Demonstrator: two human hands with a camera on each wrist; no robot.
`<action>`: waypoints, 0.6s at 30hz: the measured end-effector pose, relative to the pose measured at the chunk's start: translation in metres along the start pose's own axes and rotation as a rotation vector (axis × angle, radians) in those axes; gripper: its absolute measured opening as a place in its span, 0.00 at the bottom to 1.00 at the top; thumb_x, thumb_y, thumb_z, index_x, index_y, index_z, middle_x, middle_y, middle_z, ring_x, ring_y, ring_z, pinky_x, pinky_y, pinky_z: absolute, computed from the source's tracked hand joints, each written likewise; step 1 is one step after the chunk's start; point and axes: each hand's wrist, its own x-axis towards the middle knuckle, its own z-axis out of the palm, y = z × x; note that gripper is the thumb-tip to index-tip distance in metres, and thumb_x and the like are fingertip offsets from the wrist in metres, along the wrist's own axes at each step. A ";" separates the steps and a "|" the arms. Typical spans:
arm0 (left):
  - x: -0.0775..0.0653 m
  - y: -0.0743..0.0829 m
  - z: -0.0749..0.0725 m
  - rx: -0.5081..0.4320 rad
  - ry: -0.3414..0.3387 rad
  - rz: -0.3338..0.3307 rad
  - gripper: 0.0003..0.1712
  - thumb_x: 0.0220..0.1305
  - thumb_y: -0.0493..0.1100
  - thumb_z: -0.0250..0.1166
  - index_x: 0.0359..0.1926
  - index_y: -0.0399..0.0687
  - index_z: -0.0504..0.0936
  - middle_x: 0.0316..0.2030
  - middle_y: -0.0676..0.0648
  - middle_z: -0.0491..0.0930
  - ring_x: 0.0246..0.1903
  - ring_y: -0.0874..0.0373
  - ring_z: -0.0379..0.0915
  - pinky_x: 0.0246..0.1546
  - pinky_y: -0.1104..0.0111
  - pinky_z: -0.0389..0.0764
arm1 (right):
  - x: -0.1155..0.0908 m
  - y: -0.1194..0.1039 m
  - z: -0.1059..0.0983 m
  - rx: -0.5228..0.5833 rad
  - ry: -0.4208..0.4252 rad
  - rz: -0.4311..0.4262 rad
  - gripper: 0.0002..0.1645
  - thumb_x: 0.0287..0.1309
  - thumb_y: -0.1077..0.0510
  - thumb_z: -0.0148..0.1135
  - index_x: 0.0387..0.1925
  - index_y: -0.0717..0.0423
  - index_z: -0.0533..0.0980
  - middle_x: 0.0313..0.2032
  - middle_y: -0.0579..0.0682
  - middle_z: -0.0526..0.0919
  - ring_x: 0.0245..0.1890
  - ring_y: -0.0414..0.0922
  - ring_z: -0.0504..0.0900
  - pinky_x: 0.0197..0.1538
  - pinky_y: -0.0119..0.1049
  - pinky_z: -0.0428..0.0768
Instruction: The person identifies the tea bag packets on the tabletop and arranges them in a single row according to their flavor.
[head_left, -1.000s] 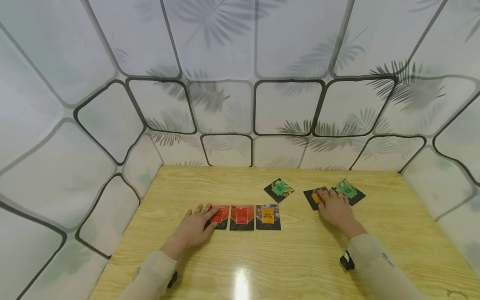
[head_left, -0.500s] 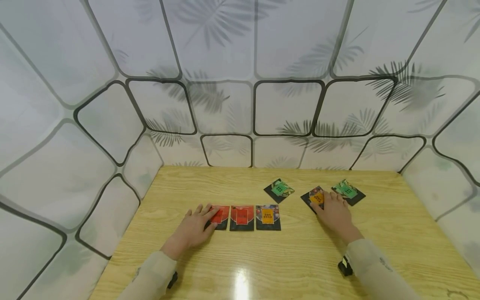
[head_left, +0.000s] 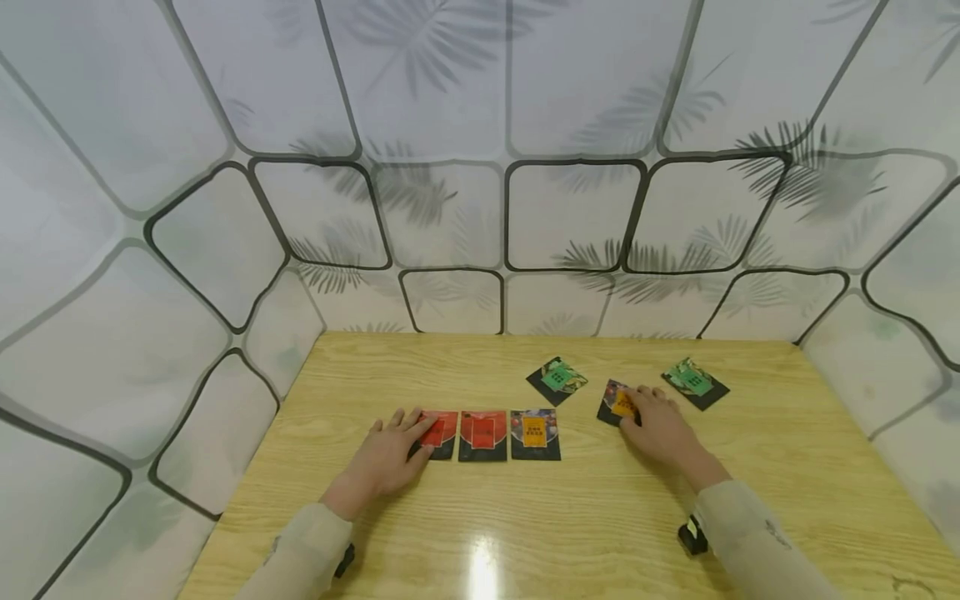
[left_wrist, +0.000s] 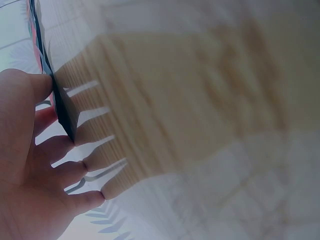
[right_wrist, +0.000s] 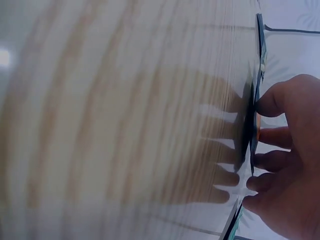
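Note:
In the head view, my left hand rests spread on a red-and-black packet, the leftmost of a row, covering its left side. Its thumb touches the packet's near edge. Beside it lie a second red packet and a packet with an orange label. My right hand lies over the right part of another orange-labelled packet, fingers and thumb pressing its top. The right wrist view shows this packet edge-on at the fingertips.
A green-labelled packet lies tilted behind the row. Another green-labelled packet lies behind my right hand. The wooden table meets a patterned wall covering at its back and sides.
My right hand has moved left and slightly nearer, dragging the orange-labelled packet away from the right green-labelled packet and turning it. My left hand stays in place.

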 end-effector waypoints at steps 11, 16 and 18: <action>0.000 0.000 0.000 0.013 0.005 0.001 0.33 0.81 0.54 0.56 0.80 0.51 0.67 0.78 0.35 0.64 0.77 0.28 0.57 0.73 0.29 0.60 | -0.007 -0.003 0.006 0.023 -0.038 -0.099 0.34 0.74 0.56 0.53 0.74 0.70 0.67 0.72 0.76 0.67 0.75 0.78 0.59 0.74 0.76 0.58; 0.000 0.000 0.000 0.010 -0.004 -0.006 0.33 0.82 0.54 0.55 0.80 0.51 0.67 0.79 0.35 0.63 0.78 0.28 0.56 0.73 0.29 0.59 | -0.009 -0.005 0.007 0.016 -0.037 -0.115 0.34 0.74 0.57 0.53 0.75 0.70 0.66 0.73 0.76 0.66 0.75 0.78 0.58 0.73 0.77 0.57; 0.000 0.000 0.001 0.009 -0.003 -0.008 0.33 0.82 0.54 0.56 0.80 0.51 0.67 0.79 0.35 0.63 0.78 0.28 0.56 0.73 0.29 0.59 | -0.010 -0.007 0.006 0.025 -0.040 -0.118 0.34 0.74 0.57 0.53 0.75 0.70 0.66 0.74 0.76 0.65 0.76 0.78 0.57 0.73 0.77 0.56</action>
